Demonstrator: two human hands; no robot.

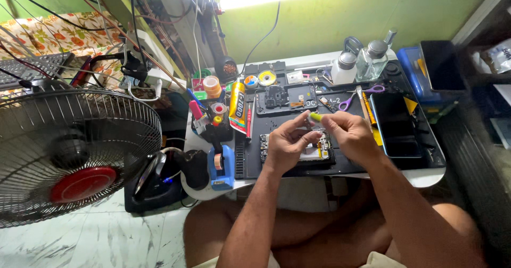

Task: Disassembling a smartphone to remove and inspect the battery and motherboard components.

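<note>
Seen from above, a person sits cross-legged on the floor at a low white surface (426,178) covered by a black work mat (277,123). Both hands are raised together just above the mat's middle. The left hand (286,143) and right hand (348,135) meet at the fingertips, both pinching a small yellow-green tool (315,117) between them; its exact kind is too small to tell. Directly beneath the hands lies an opened phone (314,151) with its inner parts showing, resting on the mat. Behind it, farther from the person, a second opened phone body (286,98) lies flat. To the right, a dark phone screen panel (396,124) lies face up, with purple-handled scissors (354,97) just beside it. At the back of the surface stand two clear pump bottles (364,61) close together. To the left of the mat lies a yellow glue tube (237,107), next to a dark holder crowded with small tools (212,120), and a blue tape dispenser (221,167) sits at the near left edge. On the floor at far left stands a wire-caged fan (74,153) with a red hub. A green wall (340,23) rises behind.
</note>
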